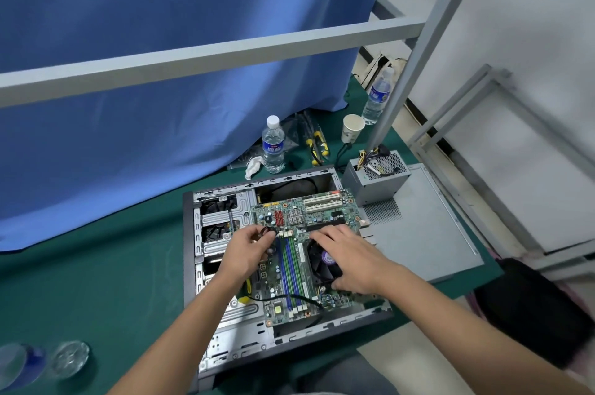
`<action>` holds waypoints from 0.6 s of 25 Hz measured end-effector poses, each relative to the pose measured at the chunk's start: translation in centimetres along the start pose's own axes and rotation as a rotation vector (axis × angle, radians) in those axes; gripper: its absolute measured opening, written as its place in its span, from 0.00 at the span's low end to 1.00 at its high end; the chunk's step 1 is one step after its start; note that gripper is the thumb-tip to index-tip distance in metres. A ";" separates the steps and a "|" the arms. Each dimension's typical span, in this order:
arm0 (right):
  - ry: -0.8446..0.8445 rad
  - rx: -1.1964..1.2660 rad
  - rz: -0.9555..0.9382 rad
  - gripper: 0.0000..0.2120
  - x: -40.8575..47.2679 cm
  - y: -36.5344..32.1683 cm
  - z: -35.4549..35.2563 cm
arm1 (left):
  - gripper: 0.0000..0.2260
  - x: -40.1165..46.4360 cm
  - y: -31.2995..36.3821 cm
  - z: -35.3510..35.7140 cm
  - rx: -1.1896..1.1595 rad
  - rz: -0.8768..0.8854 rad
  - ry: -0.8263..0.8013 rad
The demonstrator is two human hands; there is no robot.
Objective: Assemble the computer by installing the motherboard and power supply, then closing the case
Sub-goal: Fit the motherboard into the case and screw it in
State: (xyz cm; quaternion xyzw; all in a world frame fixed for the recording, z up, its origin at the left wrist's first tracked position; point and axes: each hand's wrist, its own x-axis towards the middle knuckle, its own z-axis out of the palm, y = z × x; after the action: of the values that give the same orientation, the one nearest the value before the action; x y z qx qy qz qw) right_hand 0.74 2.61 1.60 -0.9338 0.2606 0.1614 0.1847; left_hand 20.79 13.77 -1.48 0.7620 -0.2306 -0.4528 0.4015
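Case (206, 323) lies open on green table (96, 265), side panel (428, 233) at its 3 o'clock. PSU (375, 177) sits outside on the panel, 1 o'clock of case. Board (289, 265) in case. Right hand (351, 261) flat on fan (322, 261), thumb hooked under. Left hand (246, 249) pinches black cable (265, 231) at board's 11 o'clock.

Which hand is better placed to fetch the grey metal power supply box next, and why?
Probably the right hand: it lies on the black cooler fan nearer the grey metal power supply box, while the left hand pinches a black cable.
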 end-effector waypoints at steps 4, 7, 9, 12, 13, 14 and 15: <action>-0.044 0.152 0.005 0.49 -0.8 0.0 -0.5 | 0.04 -1.3 1.8 1.3 -0.162 -0.010 -0.016; 0.153 0.434 0.015 0.36 -1.9 -0.7 -1.6 | 0.05 -2.5 3.4 2.3 -0.293 0.015 -0.065; 0.327 0.623 0.084 0.27 -2.3 -1.5 -2.5 | 0.06 -3.3 4.3 3.2 -0.349 0.026 -0.132; 0.404 0.885 0.152 0.16 -2.9 -2.2 -3.3 | 0.02 -4.7 5.1 4.8 -0.404 0.019 -0.218; 0.421 0.909 0.150 0.12 -3.3 -2.0 -3.6 | 0.01 -5.3 5.3 5.3 -0.414 0.022 -0.233; 0.430 0.922 0.145 0.09 -3.6 -1.6 -3.8 | 0.01 -5.7 5.5 5.6 -0.409 0.032 -0.231; 0.433 0.936 0.141 0.08 -3.8 -1.2 -4.1 | 0.01 -6.0 5.7 5.8 -0.380 0.056 -0.206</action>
State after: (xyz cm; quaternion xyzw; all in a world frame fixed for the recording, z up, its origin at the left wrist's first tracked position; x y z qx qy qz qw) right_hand -0.89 3.45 7.00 -0.7434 0.3991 -0.1572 0.5132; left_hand 12.86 12.49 4.73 0.6156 -0.2020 -0.5525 0.5243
